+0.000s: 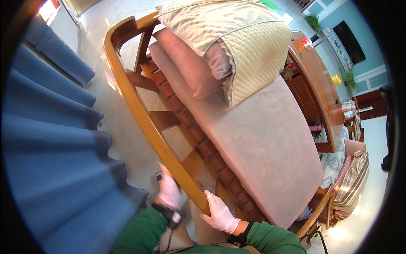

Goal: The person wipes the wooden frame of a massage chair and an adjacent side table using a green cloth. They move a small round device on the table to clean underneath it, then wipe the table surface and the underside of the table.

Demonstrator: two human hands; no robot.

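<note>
My right hand [219, 213], in a pink glove, grips the top rail [152, 141] of a wooden sofa frame near its lower end. My left hand [168, 190], gloved alike and blurred, is at the outer side of the same rail, fingers pointing away from me. A sliver of green shows at its fingertips; whether it is held is unclear. Inside the frame, a long pink seat cushion [266, 143] lies tilted over wooden slats [206, 146]. A pink pillow [193, 70] and a cream quilted cover [260, 60] are piled on its far end.
A blue curtain [57, 158] hangs close on the left, above a tiled floor [114, 133]. Beyond the cushion stands a wooden table [317, 82]. At right are a striped cushion [352, 184] and another wooden armrest [315, 211].
</note>
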